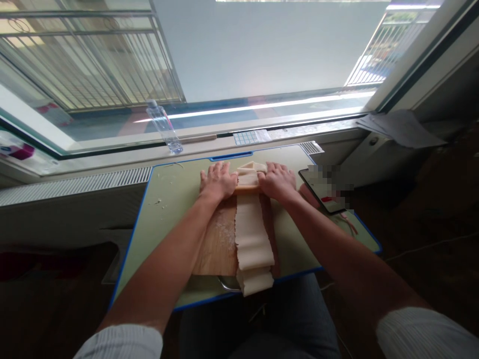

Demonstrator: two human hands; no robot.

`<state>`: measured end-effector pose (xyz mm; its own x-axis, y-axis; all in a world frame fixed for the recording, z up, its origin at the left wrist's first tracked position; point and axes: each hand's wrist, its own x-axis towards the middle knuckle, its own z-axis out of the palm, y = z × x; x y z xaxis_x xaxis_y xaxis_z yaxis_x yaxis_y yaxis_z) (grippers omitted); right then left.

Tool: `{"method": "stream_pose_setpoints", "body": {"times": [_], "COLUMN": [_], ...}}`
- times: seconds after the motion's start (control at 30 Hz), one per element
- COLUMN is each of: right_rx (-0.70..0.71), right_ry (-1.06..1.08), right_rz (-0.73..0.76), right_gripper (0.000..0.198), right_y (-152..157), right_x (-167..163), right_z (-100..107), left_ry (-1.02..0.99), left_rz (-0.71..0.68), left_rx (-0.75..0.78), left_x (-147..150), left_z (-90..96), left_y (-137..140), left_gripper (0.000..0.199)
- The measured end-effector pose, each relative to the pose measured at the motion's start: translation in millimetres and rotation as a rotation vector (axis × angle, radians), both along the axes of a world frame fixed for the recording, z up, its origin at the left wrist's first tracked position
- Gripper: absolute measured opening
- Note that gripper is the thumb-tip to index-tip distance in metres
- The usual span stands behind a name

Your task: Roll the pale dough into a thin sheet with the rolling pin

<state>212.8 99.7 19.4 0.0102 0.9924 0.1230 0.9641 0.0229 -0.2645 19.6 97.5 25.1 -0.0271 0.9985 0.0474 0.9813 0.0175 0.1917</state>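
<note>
A long, pale strip of dough [252, 224] runs down a wooden cutting board [215, 249]. Its near end hangs in folds over the board's front edge, and its far end is bunched up. Across the strip lies a wooden rolling pin [247, 190], of which only the middle shows. My left hand [220, 180] is over the pin's left end, the thumb beside the dough. Over the right end is my right hand [277, 180], its thumb at the dough's other edge. Both hands bend around the pin, hiding its ends. White flour dusts the board's left part.
The board lies on a green folding table [164, 199] with a blue rim. At its right is a phone or tablet [322, 192], partly blurred. A clear bottle [164, 127] and a blue-and-white card [246, 137] are on the windowsill. Papers [402, 127] lie at the right.
</note>
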Motion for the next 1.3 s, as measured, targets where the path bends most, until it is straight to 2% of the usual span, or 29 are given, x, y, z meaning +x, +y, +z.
{"method": "stream_pose_setpoints", "body": {"times": [0.13,0.33,0.4,0.47,0.53,0.63,0.77,0.97,1.17,1.3], "right_rx": [0.093,0.107,0.115,0.108,0.096,0.112,0.098,-0.024,-0.069,-0.061], "right_ry": [-0.086,-0.067,-0.045,-0.023,-0.013,-0.032,-0.089,-0.062,-0.032,-0.007], "right_rz": [0.041,0.123,0.159,0.173,0.174,0.169,0.159,0.142,0.114,0.088], "right_gripper": [0.059,0.056,0.053,0.048,0.047,0.047,0.06,0.068,0.069,0.065], "right_y": [-51.7,-131.5,-146.8,-151.0,-144.5,-123.9,-98.1,-62.7,-18.4,-6.9], "right_x": [0.3,17.0,23.1,25.6,23.6,14.6,3.4,-1.5,-7.0,-9.6], "right_z": [-3.8,-10.5,-9.1,-5.5,-2.0,-1.3,-5.4,1.1,7.4,8.5], "left_ry": [0.021,-0.01,-0.041,-0.074,-0.1,-0.088,-0.014,0.018,0.016,0.003], "left_rz": [-0.008,-0.116,-0.148,-0.162,-0.15,-0.076,0.034,-0.004,-0.029,0.0], "left_rx": [0.036,0.124,0.138,0.164,0.201,0.263,0.235,0.061,0.069,0.048], "left_x": [4.3,4.4,3.7,4.7,8.2,15.4,18.8,8.7,4.0,3.7], "left_z": [-4.0,-7.0,-5.7,-3.8,-3.0,-7.1,-14.6,-6.8,-5.1,-5.3], "left_y": [-49.8,-144.5,-167.6,-178.2,-175.3,-153.6,-119.0,-75.3,-33.1,-21.3], "left_gripper": [0.065,0.063,0.062,0.058,0.053,0.046,0.055,0.059,0.058,0.061]}}
